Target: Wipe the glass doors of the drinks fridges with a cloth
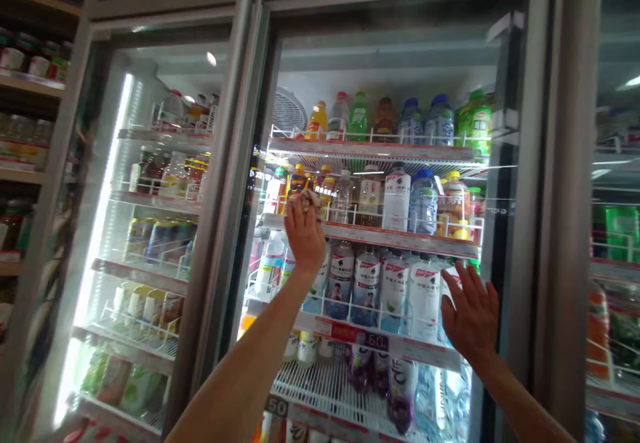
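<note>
Tall fridges with glass doors fill the shop wall, and their wire shelves point(395, 236) are full of bottles point(397, 197). Both hands are up at the middle door point(539, 163). The left hand point(306, 233) is raised high, near the left side of the glass. Its fingers are curled tight around a small cloth point(311, 199). The cloth is scrunched into a lump, so its long side is hard to tell. It pokes up out of the top of the fist, right at the glass. The right hand point(469, 316) is lower, near the right side of the door. Its fingers are spread wide and point up, holding nothing, with the palm toward the glass. Jars point(30, 59) sit on wood shelves far left.
</note>
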Available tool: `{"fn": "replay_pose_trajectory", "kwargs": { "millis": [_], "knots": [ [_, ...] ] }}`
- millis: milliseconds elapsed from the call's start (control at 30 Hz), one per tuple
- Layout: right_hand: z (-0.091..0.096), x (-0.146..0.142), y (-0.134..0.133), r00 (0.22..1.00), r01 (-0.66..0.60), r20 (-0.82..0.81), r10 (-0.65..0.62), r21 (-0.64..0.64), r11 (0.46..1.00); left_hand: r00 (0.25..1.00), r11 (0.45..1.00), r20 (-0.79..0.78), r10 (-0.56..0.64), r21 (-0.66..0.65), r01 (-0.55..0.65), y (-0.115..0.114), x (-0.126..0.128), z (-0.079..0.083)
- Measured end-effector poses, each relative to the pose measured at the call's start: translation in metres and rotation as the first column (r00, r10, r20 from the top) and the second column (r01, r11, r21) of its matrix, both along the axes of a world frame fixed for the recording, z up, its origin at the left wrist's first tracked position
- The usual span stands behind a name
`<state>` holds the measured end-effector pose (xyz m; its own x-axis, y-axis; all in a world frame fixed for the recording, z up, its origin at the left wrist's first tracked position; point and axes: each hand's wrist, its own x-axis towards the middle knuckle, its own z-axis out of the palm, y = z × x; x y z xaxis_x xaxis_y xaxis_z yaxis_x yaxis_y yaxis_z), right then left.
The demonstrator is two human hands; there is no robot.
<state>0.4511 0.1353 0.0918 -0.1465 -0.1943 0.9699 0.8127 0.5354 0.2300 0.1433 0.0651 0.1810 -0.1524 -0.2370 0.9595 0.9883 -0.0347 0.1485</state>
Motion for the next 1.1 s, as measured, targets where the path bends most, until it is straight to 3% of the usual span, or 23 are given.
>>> {"fn": "replay_pose_trajectory", "kwargs": {
  "millis": [100,200,267,300,367,433,500,533,600,667,800,900,1000,1100],
  "knots": [
    [0.0,-0.002,-0.005,0.998,-0.057,-0.037,0.055,-0.067,0.996,0.962,0.988,-0.271,-0.02,-0.151,-0.022,0.004,0.046,-0.011],
    [0.0,-0.004,-0.007,0.996,-0.083,-0.039,0.081,-0.065,0.994,0.793,0.962,-0.606,-0.066,-0.251,-0.111,0.012,0.087,-0.021],
    [0.0,-0.004,-0.006,0.995,-0.094,-0.037,0.092,-0.061,0.994,0.675,0.954,-0.734,-0.076,-0.251,-0.165,0.013,0.091,-0.017],
    [0.0,-0.004,-0.006,0.995,-0.097,-0.036,0.095,-0.058,0.994,0.658,0.955,-0.75,-0.067,-0.24,-0.176,0.013,0.085,-0.011],
    [0.0,-0.005,-0.005,0.995,-0.096,-0.037,0.094,-0.054,0.994,0.751,0.964,-0.66,-0.028,-0.215,-0.154,0.009,0.058,0.008],
    [0.0,-0.005,-0.004,0.996,-0.085,-0.039,0.083,-0.052,0.995,0.918,0.982,-0.396,0.015,-0.169,-0.089,0.004,0.026,0.029],
    [0.0,-0.005,-0.004,0.997,-0.071,-0.039,0.07,-0.05,0.996,0.993,0.995,-0.117,0.031,-0.093,-0.043,0.002,0.004,0.046],
    [0.0,-0.005,-0.004,0.997,-0.067,-0.037,0.065,-0.05,0.997,0.999,0.998,-0.04,0.032,-0.058,-0.034,0.002,0.001,0.05],
    [0.0,-0.005,-0.004,0.998,-0.061,-0.034,0.059,-0.049,0.997,0.998,0.999,-0.043,0.034,-0.031,-0.035,0.004,0.012,0.048],
    [0.0,-0.004,-0.004,0.998,-0.055,-0.028,0.054,-0.041,0.998,0.976,0.997,-0.217,0.026,-0.07,-0.043,0.01,0.041,0.037],
    [0.001,-0.003,-0.004,0.998,-0.058,-0.019,0.057,-0.036,0.998,0.82,0.981,-0.57,-0.047,-0.18,-0.069,0.018,0.086,0.017],
    [0.001,-0.003,-0.003,0.998,-0.064,-0.02,0.063,-0.048,0.997,0.835,0.983,-0.549,-0.023,-0.166,-0.082,0.015,0.066,0.021],
    [-0.002,-0.001,-0.001,0.999,-0.031,0.009,0.031,-0.02,0.999,0.954,0.992,-0.297,0.047,-0.097,-0.079,0.005,0.021,0.035],
    [0.0,-0.001,-0.005,1.0,-0.001,0.015,0.001,-0.027,1.0,0.993,0.996,-0.098,0.064,-0.054,-0.069,0.0,-0.001,0.039]
  ]
}}
